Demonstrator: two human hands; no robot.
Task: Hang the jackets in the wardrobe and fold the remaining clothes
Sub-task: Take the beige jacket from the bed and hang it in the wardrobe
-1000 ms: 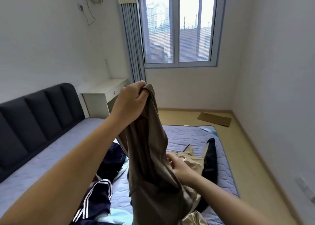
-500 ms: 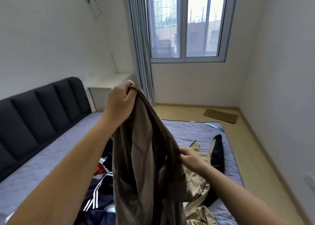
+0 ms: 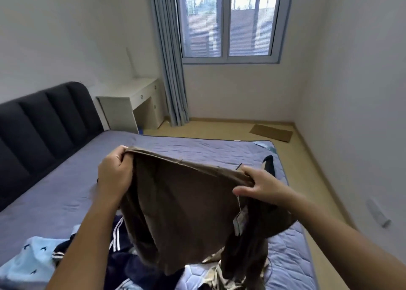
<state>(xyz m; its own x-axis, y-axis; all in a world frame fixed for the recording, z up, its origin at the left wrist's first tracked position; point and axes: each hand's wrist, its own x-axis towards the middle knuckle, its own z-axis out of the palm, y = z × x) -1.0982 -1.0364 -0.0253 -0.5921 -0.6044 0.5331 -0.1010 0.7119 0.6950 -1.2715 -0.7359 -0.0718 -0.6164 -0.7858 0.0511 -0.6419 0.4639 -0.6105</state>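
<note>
I hold a brown garment (image 3: pixel 186 208) spread out in the air above the bed (image 3: pixel 197 149). My left hand (image 3: pixel 115 172) grips its upper left corner in a fist. My right hand (image 3: pixel 258 187) pinches its upper right edge, thumb in front. A small tag hangs from the cloth below my right hand. Under the garment lie a navy jacket with white stripes (image 3: pixel 118 241), a light blue piece with bird prints (image 3: pixel 30 259) and a beige garment (image 3: pixel 222 274). A black piece (image 3: pixel 269 164) lies beyond my right hand.
A dark padded headboard (image 3: pixel 44 122) runs along the left wall. A white desk (image 3: pixel 136 103) stands in the far corner beside blue curtains (image 3: pixel 171 70) and the window. A strip of wooden floor with a brown mat (image 3: pixel 272 132) lies right of the bed.
My left hand has come down from head height to just above the bed. My right hand took the other edge, so the brown garment is now stretched wide instead of hanging bunched.
</note>
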